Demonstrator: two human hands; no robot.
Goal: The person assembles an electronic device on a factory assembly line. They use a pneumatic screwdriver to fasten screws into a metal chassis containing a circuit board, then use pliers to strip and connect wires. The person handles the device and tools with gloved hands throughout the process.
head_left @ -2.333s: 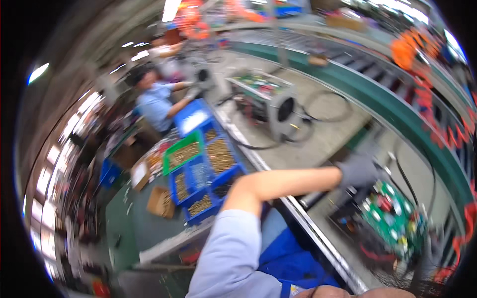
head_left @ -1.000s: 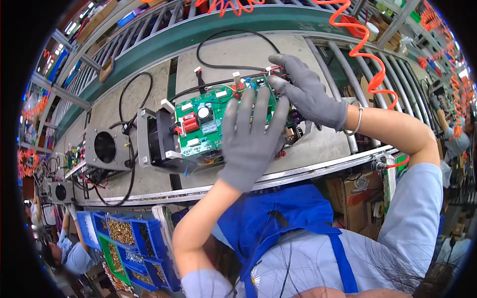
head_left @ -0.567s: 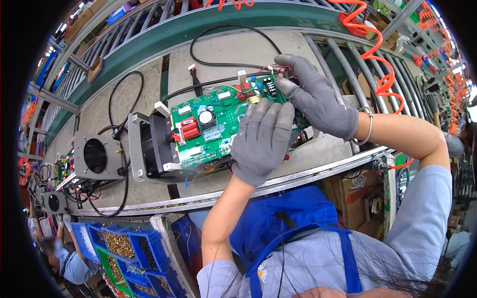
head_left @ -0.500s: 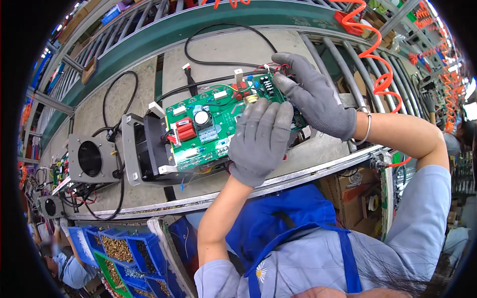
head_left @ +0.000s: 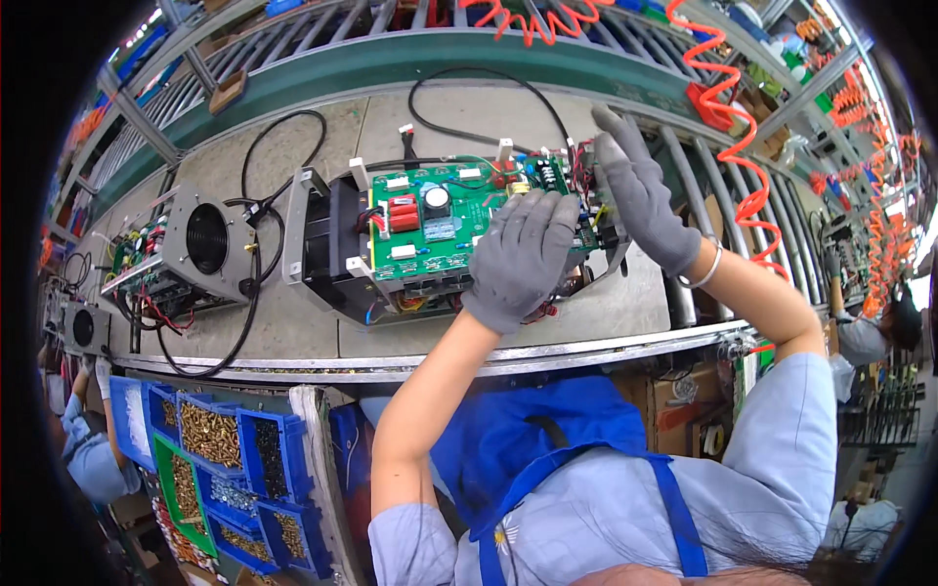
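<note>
A green circuit board (head_left: pixel 445 234) with red, white and black parts tops an electronic unit that has a dark fan housing (head_left: pixel 327 234) and a grey metal end plate (head_left: pixel 301 225). My left hand (head_left: pixel 518 259), in a grey glove, lies flat over the board's right half, fingers stretched out, and hides the parts beneath. At the unit's right end, next to wires and dark parts, is my right hand (head_left: pixel 650 205), also gloved. Its fingers are extended upward with nothing visible in them. Whether it touches the unit's end, I cannot tell.
Another fan unit (head_left: pixel 200 244) stands at the left, with a black cable (head_left: pixel 278 264) beside it. Metal rollers (head_left: pixel 699 186) run to the right under a coiled orange hose (head_left: pixel 747 195). Blue bins (head_left: pixel 210 430) of small fasteners sit below left. Co-workers are at both sides.
My right hand has moved off the board's right part to beyond the unit's right end. My left hand stays on the board. The whole view has shifted, showing more of the left side.
</note>
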